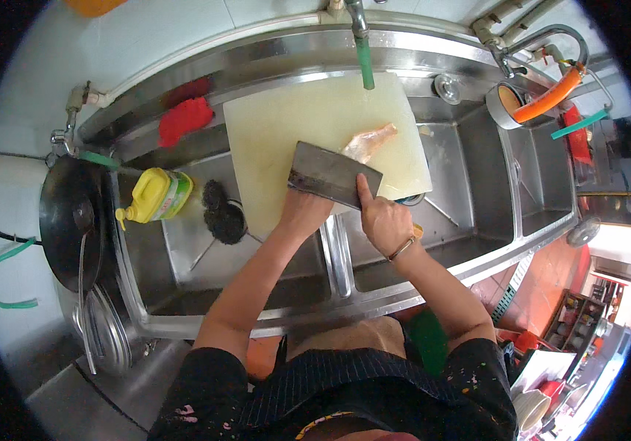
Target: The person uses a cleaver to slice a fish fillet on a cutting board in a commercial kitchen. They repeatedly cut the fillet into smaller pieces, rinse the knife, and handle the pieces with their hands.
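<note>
My right hand [387, 223] grips a wide cleaver [335, 173], its index finger laid along the blade near the handle end. The blade lies tilted over a large off-white plastic cutting board [271, 121]. My left hand [307, 209] is right by the cleaver's lower left edge; its fingers are hidden behind the blade, so I cannot tell what they touch. A pale pinkish piece of raw meat or fish [369, 141] rests on the board, with its lower end close to the blade's upper edge and partly covered. The board bridges the divider [338, 259] between two sink basins.
In the left basin are a yellow jug with a pump [161, 193] and dark scouring pads [224, 215]. A red cloth [186, 118] lies on the back ledge. A green hose [365, 63] hangs over the board. A metal pot [506, 105] stands right; a wok [73, 220] leans left.
</note>
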`<state>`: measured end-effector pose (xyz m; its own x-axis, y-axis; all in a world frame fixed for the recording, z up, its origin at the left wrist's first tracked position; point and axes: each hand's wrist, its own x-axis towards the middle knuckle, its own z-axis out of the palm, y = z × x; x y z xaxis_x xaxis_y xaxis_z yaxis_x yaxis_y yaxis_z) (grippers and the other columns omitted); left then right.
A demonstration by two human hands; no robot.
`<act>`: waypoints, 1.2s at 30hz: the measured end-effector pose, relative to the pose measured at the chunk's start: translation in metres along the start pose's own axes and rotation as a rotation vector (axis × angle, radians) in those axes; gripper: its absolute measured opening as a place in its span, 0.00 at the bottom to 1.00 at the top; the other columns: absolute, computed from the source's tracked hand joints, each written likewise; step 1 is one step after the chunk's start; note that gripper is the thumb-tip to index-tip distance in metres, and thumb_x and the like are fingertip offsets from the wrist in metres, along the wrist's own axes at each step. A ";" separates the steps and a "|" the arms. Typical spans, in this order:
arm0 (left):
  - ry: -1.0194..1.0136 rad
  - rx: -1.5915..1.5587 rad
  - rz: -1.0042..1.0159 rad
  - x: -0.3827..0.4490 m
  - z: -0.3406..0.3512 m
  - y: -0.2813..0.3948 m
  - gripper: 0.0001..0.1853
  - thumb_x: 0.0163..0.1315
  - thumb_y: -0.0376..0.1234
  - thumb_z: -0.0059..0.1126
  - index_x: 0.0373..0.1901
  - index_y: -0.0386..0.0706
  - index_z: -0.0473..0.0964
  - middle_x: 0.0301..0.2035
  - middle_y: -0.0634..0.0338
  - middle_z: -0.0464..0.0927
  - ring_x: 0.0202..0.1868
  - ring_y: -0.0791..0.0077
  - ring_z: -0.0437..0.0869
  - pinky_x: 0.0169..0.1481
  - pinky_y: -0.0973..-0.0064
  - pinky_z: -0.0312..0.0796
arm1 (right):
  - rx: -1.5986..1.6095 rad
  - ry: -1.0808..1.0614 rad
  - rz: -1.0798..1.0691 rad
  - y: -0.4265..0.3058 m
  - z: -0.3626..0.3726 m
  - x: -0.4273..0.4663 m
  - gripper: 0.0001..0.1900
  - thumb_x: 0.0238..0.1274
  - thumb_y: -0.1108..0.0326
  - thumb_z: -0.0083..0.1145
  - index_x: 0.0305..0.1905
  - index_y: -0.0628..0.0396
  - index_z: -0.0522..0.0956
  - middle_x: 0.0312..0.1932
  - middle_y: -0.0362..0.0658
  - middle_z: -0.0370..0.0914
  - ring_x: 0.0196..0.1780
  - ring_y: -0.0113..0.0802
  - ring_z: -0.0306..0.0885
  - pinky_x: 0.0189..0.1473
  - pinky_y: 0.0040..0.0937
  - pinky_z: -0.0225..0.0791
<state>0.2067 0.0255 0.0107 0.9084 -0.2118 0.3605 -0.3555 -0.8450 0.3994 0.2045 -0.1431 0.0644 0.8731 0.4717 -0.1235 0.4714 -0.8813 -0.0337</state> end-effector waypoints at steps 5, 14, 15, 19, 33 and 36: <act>0.033 0.001 0.001 -0.002 0.005 0.002 0.12 0.48 0.27 0.50 0.36 0.40 0.76 0.38 0.53 0.77 0.44 0.58 0.77 0.51 0.60 0.67 | -0.065 0.012 0.008 0.011 0.013 -0.001 0.31 0.52 0.71 0.45 0.65 0.56 0.56 0.19 0.47 0.75 0.21 0.38 0.77 0.20 0.37 0.70; 0.015 0.022 0.081 -0.001 -0.011 0.006 0.12 0.52 0.37 0.55 0.36 0.42 0.78 0.39 0.59 0.78 0.47 0.63 0.76 0.60 0.60 0.58 | -0.062 -0.078 0.119 0.018 0.015 -0.008 0.34 0.53 0.71 0.45 0.67 0.58 0.50 0.22 0.49 0.76 0.22 0.43 0.77 0.22 0.39 0.71; -0.024 -0.006 0.086 -0.001 -0.013 0.007 0.13 0.52 0.39 0.55 0.37 0.42 0.78 0.40 0.59 0.78 0.47 0.64 0.76 0.60 0.60 0.57 | -0.063 -0.097 0.130 0.018 0.015 -0.010 0.34 0.54 0.71 0.45 0.67 0.58 0.49 0.22 0.50 0.76 0.22 0.43 0.77 0.23 0.40 0.71; -0.219 0.000 0.023 -0.002 -0.017 0.009 0.17 0.51 0.43 0.57 0.37 0.42 0.77 0.39 0.58 0.79 0.46 0.65 0.76 0.61 0.60 0.56 | 0.017 -0.072 0.204 -0.002 0.021 0.004 0.33 0.55 0.71 0.44 0.67 0.61 0.48 0.24 0.51 0.76 0.23 0.44 0.78 0.23 0.40 0.72; -0.124 0.067 0.095 -0.005 -0.011 0.007 0.20 0.51 0.44 0.58 0.41 0.42 0.74 0.44 0.56 0.76 0.48 0.63 0.75 0.64 0.55 0.53 | 0.011 -0.109 0.285 0.002 0.017 0.006 0.35 0.56 0.71 0.44 0.67 0.61 0.44 0.28 0.53 0.76 0.28 0.45 0.79 0.27 0.39 0.73; -0.220 0.047 0.052 -0.005 -0.014 0.008 0.21 0.51 0.44 0.58 0.44 0.42 0.73 0.47 0.56 0.74 0.50 0.63 0.73 0.64 0.54 0.53 | -0.007 -0.095 0.257 0.002 0.017 0.012 0.34 0.55 0.72 0.44 0.67 0.61 0.45 0.26 0.51 0.77 0.28 0.44 0.79 0.28 0.40 0.73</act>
<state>0.1965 0.0265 0.0242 0.9169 -0.3537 0.1847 -0.3975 -0.8508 0.3437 0.2135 -0.1398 0.0459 0.9487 0.2273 -0.2200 0.2368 -0.9714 0.0174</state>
